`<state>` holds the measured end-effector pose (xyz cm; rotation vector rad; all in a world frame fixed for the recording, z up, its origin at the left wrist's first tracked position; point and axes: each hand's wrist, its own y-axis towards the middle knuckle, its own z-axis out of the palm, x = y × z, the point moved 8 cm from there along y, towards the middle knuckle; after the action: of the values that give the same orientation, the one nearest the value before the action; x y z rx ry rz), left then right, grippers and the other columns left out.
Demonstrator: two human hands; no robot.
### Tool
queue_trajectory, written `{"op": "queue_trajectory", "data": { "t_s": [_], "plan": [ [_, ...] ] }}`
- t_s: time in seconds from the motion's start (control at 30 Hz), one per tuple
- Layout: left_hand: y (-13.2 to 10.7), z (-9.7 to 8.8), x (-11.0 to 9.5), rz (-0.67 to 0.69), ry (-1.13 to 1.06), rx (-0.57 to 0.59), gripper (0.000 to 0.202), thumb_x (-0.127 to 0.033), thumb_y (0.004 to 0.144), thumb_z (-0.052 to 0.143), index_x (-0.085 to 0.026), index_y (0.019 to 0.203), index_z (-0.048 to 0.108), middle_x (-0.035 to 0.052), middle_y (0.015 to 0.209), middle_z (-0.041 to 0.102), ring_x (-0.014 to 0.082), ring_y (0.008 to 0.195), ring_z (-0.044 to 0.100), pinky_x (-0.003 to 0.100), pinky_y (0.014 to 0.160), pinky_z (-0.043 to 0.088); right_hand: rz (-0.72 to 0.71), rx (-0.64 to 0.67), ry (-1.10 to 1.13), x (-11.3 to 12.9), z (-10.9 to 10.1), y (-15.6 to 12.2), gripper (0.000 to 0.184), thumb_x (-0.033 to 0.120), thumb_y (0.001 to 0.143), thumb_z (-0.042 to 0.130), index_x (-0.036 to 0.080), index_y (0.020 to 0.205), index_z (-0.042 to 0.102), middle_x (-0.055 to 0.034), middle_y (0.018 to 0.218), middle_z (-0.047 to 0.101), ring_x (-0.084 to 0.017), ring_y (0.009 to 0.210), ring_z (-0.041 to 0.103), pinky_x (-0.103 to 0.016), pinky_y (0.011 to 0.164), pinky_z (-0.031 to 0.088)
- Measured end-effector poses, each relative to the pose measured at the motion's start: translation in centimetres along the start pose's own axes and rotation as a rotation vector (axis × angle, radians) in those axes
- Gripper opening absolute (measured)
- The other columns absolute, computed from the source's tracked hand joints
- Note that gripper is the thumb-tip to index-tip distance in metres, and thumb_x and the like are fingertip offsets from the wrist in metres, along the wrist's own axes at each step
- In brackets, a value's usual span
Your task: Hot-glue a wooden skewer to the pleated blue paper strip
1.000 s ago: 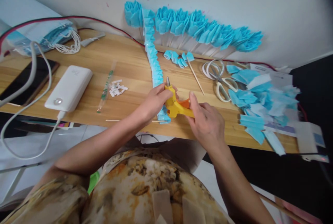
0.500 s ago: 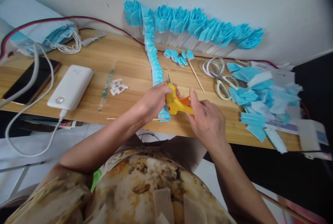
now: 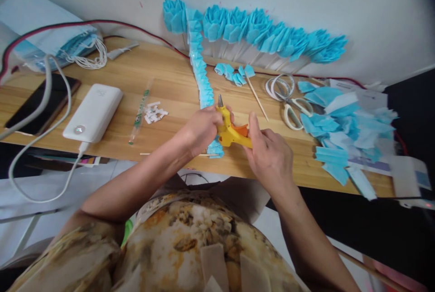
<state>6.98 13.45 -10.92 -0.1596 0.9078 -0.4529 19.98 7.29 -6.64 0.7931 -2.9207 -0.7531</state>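
A yellow glue gun (image 3: 228, 128) with an orange trigger lies between my hands over the wooden table (image 3: 163, 74), its metal nozzle pointing away from me. My left hand (image 3: 201, 130) is wrapped round its front part. My right hand (image 3: 270, 156) grips its handle, thumb near the trigger. Just left of the gun, a long strip of folded blue paper (image 3: 202, 79) runs from the wall toward the table's front edge, its near end under my left hand.
A row of blue paper fans (image 3: 258, 34) leans on the wall. Scissors (image 3: 292, 108), a wooden skewer (image 3: 256, 97) and loose blue paper pieces (image 3: 343, 133) lie right. A white power bank (image 3: 93, 113), cables, a phone (image 3: 41, 102) and small white scraps (image 3: 154, 112) lie left.
The view has shifted slightly. Both hands stay on the glue gun with almost no movement.
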Motion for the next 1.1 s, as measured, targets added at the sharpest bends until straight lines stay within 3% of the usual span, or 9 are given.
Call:
{"op": "queue_trajectory", "data": {
  "t_s": [0.17,0.3,0.4,0.63,0.97,1.1],
  "plan": [
    [0.0,0.2,0.0,0.005,-0.049,0.048,0.045,0.001,0.053,0.049,-0.018,0.094,0.058,0.0005,0.084,0.068,0.017,0.083,0.066,0.028,0.078,0.05,0.077,0.026,0.062,-1.0,0.6,0.0,0.083,0.018,0.096,0.056,0.017,0.169,0.017,-0.0056,0.083,0.069,-0.023,0.073,0.06,-0.034,0.063,0.047],
    [-0.2,0.5,-0.9,0.032,-0.08,0.113,0.06,0.0,0.058,0.053,-0.02,0.114,0.053,0.0023,0.095,0.073,0.0205,0.091,0.072,0.032,0.084,0.053,0.128,0.035,0.089,-1.7,1.1,-0.2,0.079,0.022,0.099,0.056,0.016,0.168,0.019,-0.0069,0.087,0.072,-0.025,0.077,0.063,-0.036,0.067,0.05],
    [-0.3,0.3,-1.3,0.043,-0.03,0.092,0.052,0.0,0.066,0.053,-0.017,0.114,0.058,0.006,0.102,0.074,0.0202,0.095,0.072,0.03,0.082,0.052,0.129,0.019,0.097,-2.0,1.4,-0.4,0.077,0.023,0.1,0.056,0.016,0.168,0.02,-0.0075,0.09,0.074,-0.025,0.079,0.064,-0.036,0.07,0.051],
    [-0.2,0.1,-1.1,0.029,-0.041,0.062,0.036,0.002,0.075,0.055,-0.013,0.104,0.07,0.0053,0.094,0.074,0.0147,0.091,0.07,0.024,0.085,0.053,0.119,0.034,0.135,-2.5,1.6,-0.5,0.075,0.023,0.1,0.055,0.017,0.167,0.022,-0.0082,0.097,0.077,-0.027,0.083,0.065,-0.038,0.072,0.052],
    [0.1,-0.8,-0.5,0.038,-0.077,0.049,0.032,-0.004,0.075,0.063,-0.016,0.104,0.07,0.0049,0.097,0.073,0.016,0.092,0.07,0.028,0.088,0.052,0.138,0.058,0.181,-2.9,1.8,-0.5,0.078,0.02,0.095,0.056,0.021,0.167,0.026,-0.0092,0.103,0.076,-0.03,0.087,0.063,-0.043,0.076,0.053],
    [0.2,-1.1,-0.6,0.042,-0.073,0.034,0.033,-0.006,0.074,0.065,-0.016,0.105,0.069,0.0056,0.1,0.073,0.0164,0.091,0.069,0.029,0.087,0.052,0.169,0.013,0.216,-3.2,1.6,-0.7,0.072,0.02,0.094,0.06,0.024,0.162,0.036,-0.0084,0.102,0.076,-0.03,0.09,0.067,-0.043,0.079,0.055]
  ]
}}
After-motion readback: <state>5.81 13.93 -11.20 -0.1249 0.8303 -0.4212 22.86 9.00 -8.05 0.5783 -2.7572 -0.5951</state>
